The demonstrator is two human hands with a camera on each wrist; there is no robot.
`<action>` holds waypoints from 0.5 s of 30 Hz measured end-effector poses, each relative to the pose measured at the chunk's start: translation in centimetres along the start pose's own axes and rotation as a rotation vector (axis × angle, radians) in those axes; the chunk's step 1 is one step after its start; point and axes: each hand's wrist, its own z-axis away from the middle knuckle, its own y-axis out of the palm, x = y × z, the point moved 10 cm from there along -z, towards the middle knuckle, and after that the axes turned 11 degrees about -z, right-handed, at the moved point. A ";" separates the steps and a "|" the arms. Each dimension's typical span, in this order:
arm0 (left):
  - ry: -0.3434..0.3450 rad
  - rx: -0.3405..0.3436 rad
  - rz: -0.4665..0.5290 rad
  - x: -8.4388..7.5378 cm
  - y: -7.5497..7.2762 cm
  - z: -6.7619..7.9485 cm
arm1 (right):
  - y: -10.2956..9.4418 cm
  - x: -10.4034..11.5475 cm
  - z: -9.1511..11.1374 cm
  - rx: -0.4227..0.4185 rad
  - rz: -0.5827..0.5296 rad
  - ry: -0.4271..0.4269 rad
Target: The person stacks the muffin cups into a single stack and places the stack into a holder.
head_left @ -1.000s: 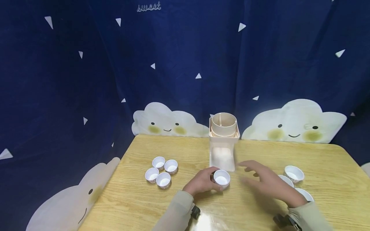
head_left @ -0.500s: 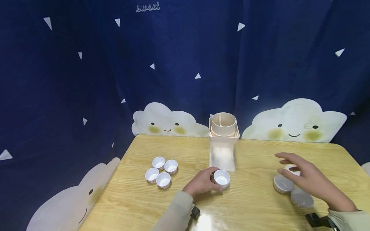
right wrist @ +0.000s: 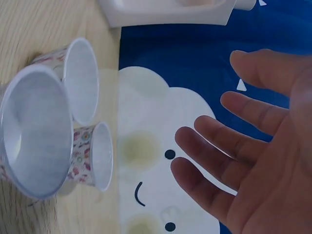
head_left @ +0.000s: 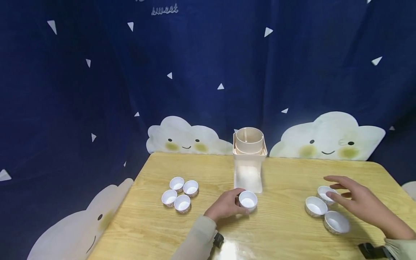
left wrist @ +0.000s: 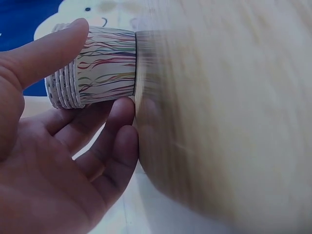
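Observation:
Near the middle of the table my left hand (head_left: 227, 205) grips a stack of nested paper baking cups (head_left: 248, 200). In the left wrist view the stack (left wrist: 108, 63) shows several rims and a wavy coloured-line pattern, its base against the wood. The thumb lies along one side and curled fingers along the other. My right hand (head_left: 360, 202) hovers with loosely spread fingers and nothing in them. Close to it stand three white-lined baking cups: a front one (head_left: 337, 222), a left one (head_left: 316, 207) and a rear one (head_left: 326, 194), partly hidden by the thumb in the head view.
Several similar cups (head_left: 182, 203) stand grouped on the table's left. A cream stand (head_left: 248, 177) with a round holder (head_left: 249, 140) is at the back, behind the stack. Beyond the wooden table (head_left: 282, 238) hangs a dark blue curtain (head_left: 195, 54).
My right hand has moved from beside the stack to the right, over the three cups, uncovering more of them. My left hand has kept its grip on the stack.

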 end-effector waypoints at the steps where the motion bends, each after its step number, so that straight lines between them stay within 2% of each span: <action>1: -0.002 0.000 0.001 0.0 0.0 0.0 | 0.0 -0.2 -0.1 0.005 -0.003 0.001; 5: 0.002 -0.005 0.013 0.1 -0.1 0.1 | 0.1 -1.3 -0.3 0.026 0.013 0.037; 11: 0.008 0.003 0.035 0.2 0.0 0.0 | 0.4 -4.1 -0.3 0.070 0.008 0.122; 15: 0.012 0.001 0.035 0.2 0.1 -0.2 | 0.4 -5.5 -0.5 0.093 0.026 0.128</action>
